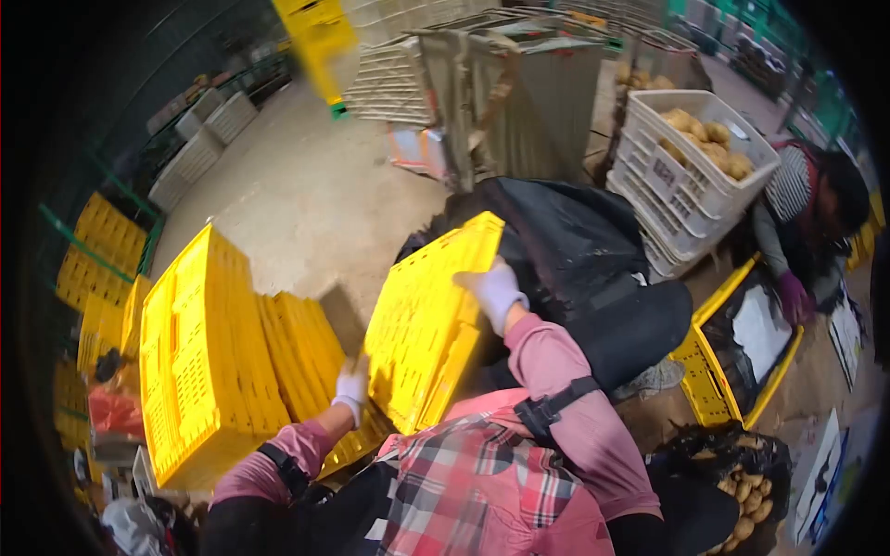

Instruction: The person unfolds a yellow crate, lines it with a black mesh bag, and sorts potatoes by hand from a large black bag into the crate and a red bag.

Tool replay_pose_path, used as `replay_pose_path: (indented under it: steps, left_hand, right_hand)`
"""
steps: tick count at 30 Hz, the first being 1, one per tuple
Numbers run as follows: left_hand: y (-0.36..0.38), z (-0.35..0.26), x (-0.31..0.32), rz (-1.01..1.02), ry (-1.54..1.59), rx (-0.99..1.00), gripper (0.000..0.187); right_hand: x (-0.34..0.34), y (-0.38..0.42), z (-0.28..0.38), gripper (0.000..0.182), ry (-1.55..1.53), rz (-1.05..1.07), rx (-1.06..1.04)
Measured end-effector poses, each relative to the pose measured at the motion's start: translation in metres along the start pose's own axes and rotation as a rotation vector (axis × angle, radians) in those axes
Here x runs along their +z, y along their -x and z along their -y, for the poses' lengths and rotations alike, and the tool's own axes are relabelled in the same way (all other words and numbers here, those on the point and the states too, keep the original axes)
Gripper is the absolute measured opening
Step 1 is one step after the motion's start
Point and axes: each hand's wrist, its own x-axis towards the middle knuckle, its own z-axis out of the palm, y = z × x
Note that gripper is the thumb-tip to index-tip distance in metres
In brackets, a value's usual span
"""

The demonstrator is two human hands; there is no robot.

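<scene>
A folded-flat yellow plastic crate [431,320] is tilted up in front of me, between my two hands. My right hand [494,291], in a pale glove, grips its right edge, thumb over the near face. At its lower left edge is my left hand [352,385], also gloved, with fingers against the side and partly hidden. Just left of it, several more folded yellow crates [311,357] lean in a row beside a larger yellow crate stack [209,361].
A black plastic sheet [565,241] lies beyond the crate. White crates [691,176] of potatoes stand back right. At right, a co-worker's purple-gloved hand [794,298] is at a black-lined yellow crate [705,380]. A black bag [774,454] of potatoes sits front right.
</scene>
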Motion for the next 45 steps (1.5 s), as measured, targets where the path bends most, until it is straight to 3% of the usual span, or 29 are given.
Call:
replay_pose_path:
  steps: [2, 3, 4, 7, 10, 12, 16, 22, 23, 27, 31, 34, 36, 37, 38, 40, 41, 42, 43, 44, 45]
  left_hand:
    - [-0.012, 0.008, -0.007, 0.478, 0.397, -0.639, 0.064]
    - [-0.018, 0.037, 0.010, 0.831, 0.832, -0.457, 0.064]
    - [-0.031, 0.062, 0.013, 0.959, 0.857, -0.360, 0.064]
    - [-0.029, 0.049, 0.021, 0.725, 0.765, -0.429, 0.064]
    - [-0.028, 0.012, 0.028, 0.609, 0.711, -0.355, 0.064]
    - [-0.023, -0.016, 0.026, 0.564, 0.688, -0.277, 0.064]
    - [-0.013, -0.081, 0.018, 0.506, 0.670, -0.077, 0.064]
    - [0.011, -0.194, 0.014, 0.543, 0.694, 0.272, 0.064]
    - [0.019, -0.217, 0.017, 0.566, 0.699, 0.338, 0.065]
    - [0.067, -0.315, 0.040, 0.741, 0.740, 0.614, 0.065]
    - [0.146, -0.397, 0.074, 1.014, 0.835, 0.842, 0.066]
    - [0.231, -0.439, 0.119, 1.344, 0.897, 0.920, 0.067]
    - [0.316, -0.453, 0.160, 1.629, 0.906, 0.903, 0.068]
    - [0.379, -0.446, 0.158, 1.718, 0.851, 0.781, 0.066]
    - [0.408, -0.456, 0.193, 1.949, 0.810, 0.623, 0.064]
    - [0.489, -0.454, 0.218, 2.230, 0.600, 0.628, 0.062]
    - [0.527, -0.460, 0.259, 2.437, 0.514, 0.481, 0.070]
    - [0.562, -0.457, 0.270, 2.386, 0.409, 0.355, 0.082]
    - [0.584, -0.457, 0.266, 2.253, 0.309, 0.365, 0.098]
    - [0.599, -0.454, 0.275, 2.324, 0.404, 0.387, 0.109]
    - [0.603, -0.452, 0.272, 2.452, 0.464, 0.328, 0.109]
  right_hand:
    - [0.005, -0.014, -0.026, 0.051, 0.149, -0.090, -0.094]
    - [0.005, -0.019, -0.031, 0.052, 0.153, -0.092, -0.065]
    - [0.009, -0.022, -0.036, 0.053, 0.177, -0.111, -0.099]
    - [0.035, 0.017, 0.000, 0.061, 0.465, -0.190, -0.120]
    - [0.073, 0.027, 0.011, 0.059, 0.622, -0.206, -0.337]
    - [0.084, 0.071, 0.053, 0.063, 0.484, -0.003, -0.359]
    - [0.098, 0.131, 0.100, 0.069, 0.429, 0.172, -0.571]
    - [0.067, 0.212, 0.172, 0.077, 0.179, 0.169, -1.017]
    - [0.065, 0.218, 0.178, 0.077, 0.170, 0.052, -1.187]
    - [0.044, 0.278, 0.232, 0.034, 0.073, -0.223, -1.579]
    - [0.015, 0.364, 0.273, 0.030, 0.151, -0.468, -1.721]
    - [0.001, 0.446, 0.281, 0.027, 0.281, -0.678, -1.810]
    - [0.003, 0.508, 0.282, 0.026, 0.392, -0.803, -1.867]
    - [0.008, 0.537, 0.280, 0.026, 0.454, -0.856, -1.889]
    - [0.012, 0.562, 0.278, 0.025, 0.510, -0.913, -1.907]
    - [0.018, 0.599, 0.274, 0.024, 0.653, -1.045, -1.906]
    - [0.018, 0.610, 0.272, 0.024, 0.752, -1.121, -1.889]
    - [0.014, 0.614, 0.272, 0.024, 0.870, -1.202, -1.859]
    - [-0.007, 0.619, 0.273, 0.025, 1.152, -1.401, -1.805]
    - [-0.027, 0.620, 0.274, 0.027, 1.449, -1.587, -1.721]
    - [-0.039, 0.605, 0.272, 0.026, 1.354, -1.659, -1.649]
